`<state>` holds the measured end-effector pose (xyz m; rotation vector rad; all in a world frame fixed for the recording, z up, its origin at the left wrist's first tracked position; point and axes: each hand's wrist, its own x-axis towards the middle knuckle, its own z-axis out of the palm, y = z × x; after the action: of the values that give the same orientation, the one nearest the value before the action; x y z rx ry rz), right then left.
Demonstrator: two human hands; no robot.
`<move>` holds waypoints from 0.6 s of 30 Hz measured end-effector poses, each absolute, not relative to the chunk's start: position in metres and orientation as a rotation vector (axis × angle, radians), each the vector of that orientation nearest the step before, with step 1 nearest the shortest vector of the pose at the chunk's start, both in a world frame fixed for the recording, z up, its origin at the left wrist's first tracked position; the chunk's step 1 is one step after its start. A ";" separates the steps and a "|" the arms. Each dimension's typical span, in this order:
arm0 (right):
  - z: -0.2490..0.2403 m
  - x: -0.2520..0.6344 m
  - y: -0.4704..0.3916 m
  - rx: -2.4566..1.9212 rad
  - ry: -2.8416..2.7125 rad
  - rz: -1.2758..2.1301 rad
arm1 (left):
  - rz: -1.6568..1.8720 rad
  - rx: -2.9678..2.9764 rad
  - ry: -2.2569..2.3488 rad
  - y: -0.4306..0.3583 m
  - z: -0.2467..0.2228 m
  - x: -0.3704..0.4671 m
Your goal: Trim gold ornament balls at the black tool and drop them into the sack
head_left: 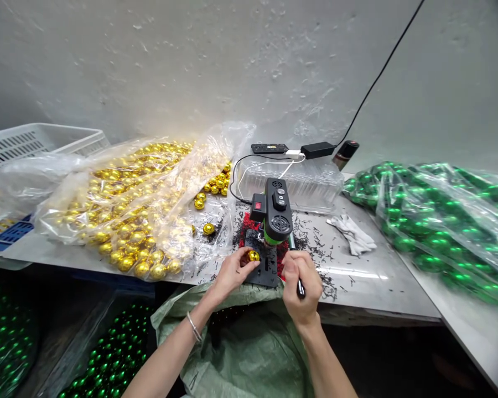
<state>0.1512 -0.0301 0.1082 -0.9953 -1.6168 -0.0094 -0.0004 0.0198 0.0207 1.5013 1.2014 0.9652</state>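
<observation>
Below the black machine point(278, 213), left fingers point(243, 262) pinch a gold ball point(254, 256) (right fingers point(301, 282) clamp a handle point(301, 289)).

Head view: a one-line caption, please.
Left hand holds a gold ball at a small drill press; right hand grips its lever.

"What is the wall point(182, 72) like?"
"Grey and rough, with small bumps and pale, chipped-looking marks. It rises behind the desk's far edge."
"And the desk point(382, 287)?"
"Pale and smooth-topped, with a second pale surface point(460, 326) along its right edge."
"How does the light fall?"
"It leaves a white streak near the desk's near right corner. Below the near edge it is too dark to make out the floor."
</observation>
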 end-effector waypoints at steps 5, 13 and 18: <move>0.107 0.152 -0.031 -0.997 -1.624 -0.007 | 0.890 1.935 1.291 0.025 0.030 0.006; 0.107 0.151 -0.031 -1.001 -1.627 -0.019 | 0.996 2.044 1.283 0.025 0.013 0.016; 0.091 0.151 -0.031 -0.980 -1.619 -0.032 | 1.111 2.012 1.257 0.023 0.000 0.019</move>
<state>0.1506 -0.0306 0.0914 -0.9801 -1.6192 -0.0316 0.0193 0.0235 0.0000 2.0119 1.2568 1.1113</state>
